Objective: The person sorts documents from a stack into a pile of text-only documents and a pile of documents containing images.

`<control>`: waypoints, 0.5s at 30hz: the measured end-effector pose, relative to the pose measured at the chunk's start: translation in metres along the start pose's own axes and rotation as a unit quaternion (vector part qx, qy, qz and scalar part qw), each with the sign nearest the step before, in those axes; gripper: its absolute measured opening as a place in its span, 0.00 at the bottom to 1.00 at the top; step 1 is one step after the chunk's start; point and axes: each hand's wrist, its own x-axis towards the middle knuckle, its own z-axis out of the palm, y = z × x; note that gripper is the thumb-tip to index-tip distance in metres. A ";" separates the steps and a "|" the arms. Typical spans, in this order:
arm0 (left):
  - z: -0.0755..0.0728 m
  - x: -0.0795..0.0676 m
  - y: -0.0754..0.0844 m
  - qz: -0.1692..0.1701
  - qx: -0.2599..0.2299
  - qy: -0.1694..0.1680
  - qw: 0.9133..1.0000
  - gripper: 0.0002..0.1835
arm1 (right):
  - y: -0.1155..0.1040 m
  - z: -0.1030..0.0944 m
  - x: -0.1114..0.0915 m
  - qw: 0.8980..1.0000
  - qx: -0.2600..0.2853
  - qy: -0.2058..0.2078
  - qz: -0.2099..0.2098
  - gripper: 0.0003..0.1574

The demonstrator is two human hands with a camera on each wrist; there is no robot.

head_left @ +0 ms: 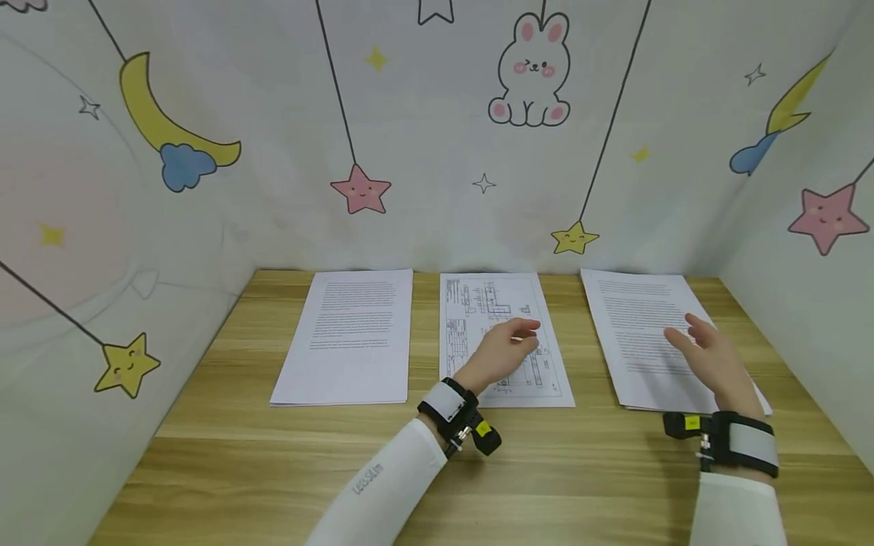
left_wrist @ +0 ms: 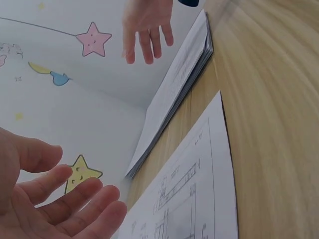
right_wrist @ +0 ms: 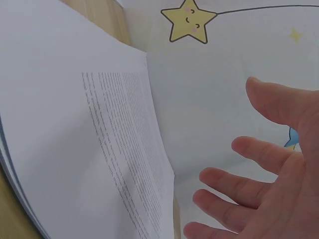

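In the head view, three lots of paper lie side by side on the table (head_left: 273, 470): a left text stack (head_left: 351, 341), a drawing sheet (head_left: 478, 303) in the middle and a right text stack (head_left: 635, 326). Their print is too small to read. One sleeve (head_left: 382, 485) carries dark lettering, not clearly legible. The left hand (head_left: 501, 351) hovers over the drawing sheet, hiding part of it, its fingers loosely bent and holding nothing. The right hand (head_left: 717, 364) hides some of the right text stack, fingers relaxed, nothing held. Behind, the wall (head_left: 423, 98) bears one rabbit (head_left: 530, 72), two pink stars and two smiling yellow stars.

In the left wrist view, the left hand is apart from the drawing sheet and partly covers one yellow star; the right text stack's edge shows several layers.

In the right wrist view, the right hand's fingers are spread beside the right text stack, apart from it.
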 end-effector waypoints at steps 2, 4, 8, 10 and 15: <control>0.008 0.003 0.005 0.003 0.004 -0.011 1.000 0.22 | 0.006 -0.003 0.001 1.000 0.002 -0.004 0.015 0.57; 0.015 0.006 0.009 0.003 0.000 -0.024 1.000 0.22 | 0.012 -0.006 0.002 0.999 0.005 -0.005 0.032 0.58; 0.026 0.008 0.013 -0.018 -0.026 -0.054 0.998 0.21 | 0.020 -0.011 0.003 0.998 0.013 -0.007 0.066 0.57; 0.031 0.009 0.013 -0.024 -0.036 -0.062 0.997 0.21 | 0.022 -0.012 0.002 0.997 0.011 -0.011 0.079 0.57; 0.045 0.009 0.009 -0.024 -0.040 -0.051 0.998 0.20 | 0.024 -0.013 0.001 0.994 0.015 -0.030 0.100 0.59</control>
